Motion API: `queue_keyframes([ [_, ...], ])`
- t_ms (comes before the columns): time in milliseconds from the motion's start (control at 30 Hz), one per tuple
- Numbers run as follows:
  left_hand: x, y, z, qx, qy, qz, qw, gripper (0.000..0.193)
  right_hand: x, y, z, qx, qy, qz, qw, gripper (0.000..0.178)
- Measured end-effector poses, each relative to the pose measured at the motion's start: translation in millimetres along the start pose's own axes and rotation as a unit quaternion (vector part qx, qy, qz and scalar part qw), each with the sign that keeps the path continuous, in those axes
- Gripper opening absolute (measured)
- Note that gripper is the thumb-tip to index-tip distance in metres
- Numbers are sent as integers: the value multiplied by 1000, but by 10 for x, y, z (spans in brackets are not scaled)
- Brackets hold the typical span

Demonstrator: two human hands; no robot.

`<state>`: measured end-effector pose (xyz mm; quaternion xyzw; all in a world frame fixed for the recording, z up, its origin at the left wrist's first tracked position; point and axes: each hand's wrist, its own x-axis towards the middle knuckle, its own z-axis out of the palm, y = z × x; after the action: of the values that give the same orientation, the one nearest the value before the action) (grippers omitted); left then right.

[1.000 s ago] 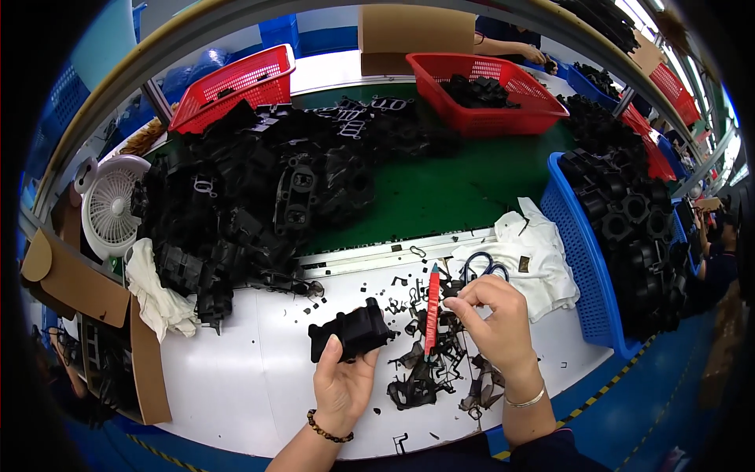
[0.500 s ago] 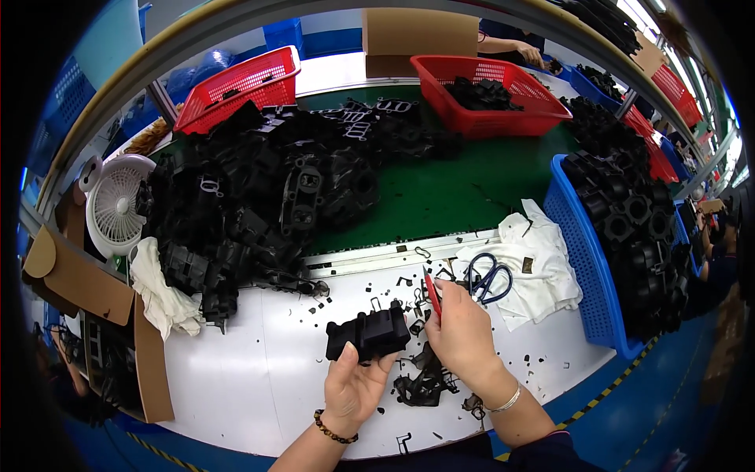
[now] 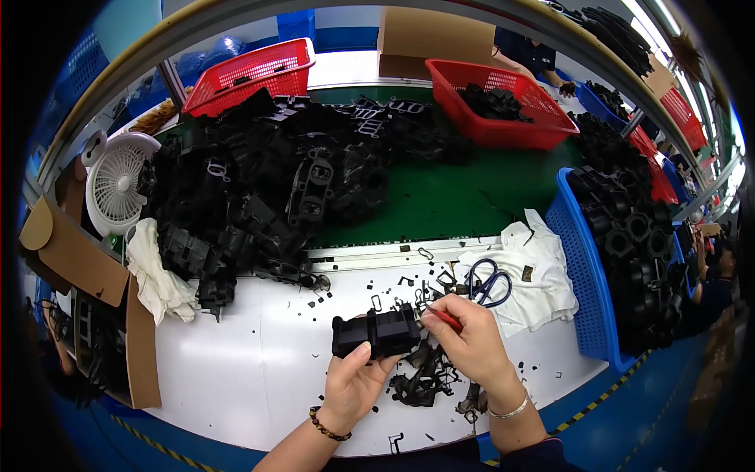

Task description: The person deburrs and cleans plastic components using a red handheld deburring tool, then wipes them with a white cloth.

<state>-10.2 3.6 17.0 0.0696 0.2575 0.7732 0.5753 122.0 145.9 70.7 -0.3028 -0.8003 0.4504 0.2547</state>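
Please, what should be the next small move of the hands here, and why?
Probably work the red tool lightly at the right end of the black part: the right hand holds the tool beside that end, and the left hand grips the part from below. Contact is unclear.

I see bare hands through the head camera, the left hand and the right hand. On the left wrist, between six and seven o'clock, is a bracelet of round beads, dark brown mixed with amber. The right wrist, near five, wears a slim silvery bangle. Also toward five, a dark navy sleeve covers the arm.
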Motion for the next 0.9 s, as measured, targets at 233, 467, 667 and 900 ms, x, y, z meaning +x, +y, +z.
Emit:
queue_keyframes([
  [233, -22, -23, 0, 43, -41, -16, 998, 42, -10, 22, -48, -39, -27, -43, 998, 10],
  [467, -18, 23, 2, 36, -80, -61, 994, 41, -50, 108, -85, 439, -95, 169, 877, 16],
  [667, -11, -1, -45, 39, -45, -23, 998, 41, 1, 122, -104, 418, -28, 92, 903, 7],
  [900, 3, -10, 43, 51, -7, 1, 999, 50, -1, 20, -62, 248, 48, 27, 967, 47],
])
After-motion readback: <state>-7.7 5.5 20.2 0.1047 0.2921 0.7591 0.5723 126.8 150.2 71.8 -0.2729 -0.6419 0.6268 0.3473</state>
